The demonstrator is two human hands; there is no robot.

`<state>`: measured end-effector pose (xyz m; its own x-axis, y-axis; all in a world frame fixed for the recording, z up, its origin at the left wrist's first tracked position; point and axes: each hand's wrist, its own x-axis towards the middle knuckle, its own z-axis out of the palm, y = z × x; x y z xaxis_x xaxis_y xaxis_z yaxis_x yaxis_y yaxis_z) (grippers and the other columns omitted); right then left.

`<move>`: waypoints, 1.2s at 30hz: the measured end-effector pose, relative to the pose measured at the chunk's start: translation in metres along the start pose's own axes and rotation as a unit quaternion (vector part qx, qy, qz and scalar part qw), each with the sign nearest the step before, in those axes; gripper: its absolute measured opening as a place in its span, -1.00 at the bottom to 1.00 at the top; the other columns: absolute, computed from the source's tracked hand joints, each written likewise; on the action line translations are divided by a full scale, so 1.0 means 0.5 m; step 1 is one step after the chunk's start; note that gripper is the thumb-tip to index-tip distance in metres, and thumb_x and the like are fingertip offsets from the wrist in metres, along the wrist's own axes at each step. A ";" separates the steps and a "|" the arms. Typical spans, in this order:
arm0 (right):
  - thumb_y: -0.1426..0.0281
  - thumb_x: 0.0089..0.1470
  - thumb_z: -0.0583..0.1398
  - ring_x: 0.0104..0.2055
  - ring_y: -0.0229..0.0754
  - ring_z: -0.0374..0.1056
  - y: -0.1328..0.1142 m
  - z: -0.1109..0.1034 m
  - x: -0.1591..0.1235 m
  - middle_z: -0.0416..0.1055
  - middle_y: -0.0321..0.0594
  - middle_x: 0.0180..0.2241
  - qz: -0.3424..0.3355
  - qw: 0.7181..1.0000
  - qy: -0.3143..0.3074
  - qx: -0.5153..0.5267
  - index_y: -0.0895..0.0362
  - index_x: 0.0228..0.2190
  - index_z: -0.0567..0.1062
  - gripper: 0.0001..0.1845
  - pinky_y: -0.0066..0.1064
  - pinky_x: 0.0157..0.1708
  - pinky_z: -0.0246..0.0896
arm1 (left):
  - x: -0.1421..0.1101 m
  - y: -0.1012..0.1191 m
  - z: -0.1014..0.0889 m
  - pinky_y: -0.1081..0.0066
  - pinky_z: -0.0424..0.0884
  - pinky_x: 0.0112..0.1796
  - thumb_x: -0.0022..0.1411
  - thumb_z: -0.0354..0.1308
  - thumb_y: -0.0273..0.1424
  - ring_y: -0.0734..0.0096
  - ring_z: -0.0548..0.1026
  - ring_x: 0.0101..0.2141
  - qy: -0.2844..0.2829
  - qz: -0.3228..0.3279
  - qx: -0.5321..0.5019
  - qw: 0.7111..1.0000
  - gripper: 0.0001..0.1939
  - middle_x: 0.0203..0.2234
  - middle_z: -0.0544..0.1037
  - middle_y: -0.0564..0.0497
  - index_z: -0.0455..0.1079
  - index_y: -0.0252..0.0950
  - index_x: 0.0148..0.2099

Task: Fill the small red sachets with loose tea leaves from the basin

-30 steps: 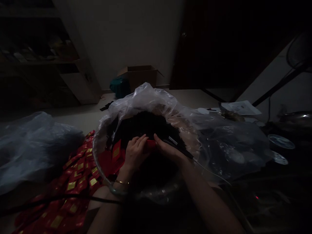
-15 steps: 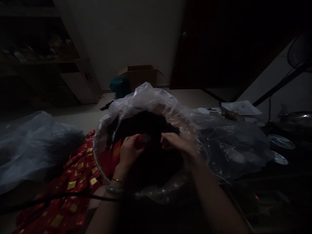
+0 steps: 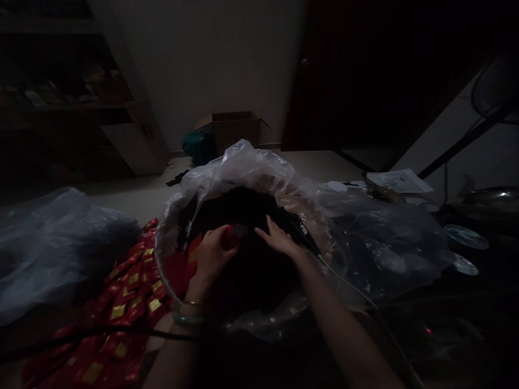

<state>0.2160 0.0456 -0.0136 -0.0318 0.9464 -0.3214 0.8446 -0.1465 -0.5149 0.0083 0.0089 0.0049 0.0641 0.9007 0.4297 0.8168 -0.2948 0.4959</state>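
My left hand point(image 3: 213, 254) grips a small red packet point(image 3: 234, 234), whose greyish end points toward my right hand. Beside it, my right hand point(image 3: 279, 237) reaches over the dark, loose, crumbly heap point(image 3: 249, 202), thumb and fingers apart, nothing visible in it. That heap fills a round basket lined with clear plastic point(image 3: 243, 159); dimness hides its finer texture. More red packets point(image 3: 192, 254) lie inside at the left rim. A black corded tool point(image 3: 307, 237) rests against the right inner side, its kind unclear.
Many red packets with gold labels point(image 3: 133, 281) are piled left of the basket, near a clear plastic bag point(image 3: 60, 243). Another plastic bag point(image 3: 389, 248) lies to the right. A cable point(image 3: 365, 297) runs down the right side. Behind stands an open cardboard box point(image 3: 237, 129).
My right hand has opened from a closed shape and moved slightly left and down, uncovering the black corded tool. My left hand keeps the red packet in nearly the same place.
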 end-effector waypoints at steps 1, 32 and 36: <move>-0.14 0.10 -0.11 0.29 0.19 -0.10 -0.012 0.008 0.000 -0.13 0.06 0.30 -0.007 1.000 0.007 -0.003 0.01 0.29 -0.25 -0.12 0.07 0.14 -0.16 | 0.000 0.001 0.001 0.32 0.41 -0.22 -0.04 0.30 -0.40 0.25 0.48 -0.24 -0.004 0.002 -0.002 1.000 -0.55 -0.23 0.55 -0.05 0.39 -0.26 -0.03; 0.51 -0.30 0.35 -0.06 -0.09 0.28 -0.002 -0.040 -0.066 0.19 -0.18 -0.09 -0.197 0.977 -0.073 -0.024 0.00 0.11 0.28 -0.13 -0.31 -0.05 0.20 | 0.000 0.016 -0.010 0.32 0.40 -0.23 -0.05 0.31 -0.40 0.25 0.46 -0.23 -0.034 0.007 -0.008 0.999 -0.55 -0.21 0.56 -0.02 0.37 -0.24 -0.04; 0.56 -0.27 0.31 -0.05 -0.11 0.28 -0.018 -0.026 -0.084 0.17 -0.16 -0.05 -0.212 0.976 -0.047 -0.038 -0.03 0.10 0.29 -0.16 -0.31 -0.01 0.18 | 0.000 0.010 -0.006 0.32 0.40 -0.23 -0.05 0.31 -0.40 0.24 0.46 -0.22 -0.026 0.007 -0.010 1.000 -0.54 -0.20 0.56 -0.02 0.37 -0.23 -0.04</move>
<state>0.2165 0.0108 0.0149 -0.4317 0.8868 -0.1652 0.7821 0.2767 -0.5584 0.0106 0.0065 0.0094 0.1057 0.9116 0.3972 0.8035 -0.3137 0.5060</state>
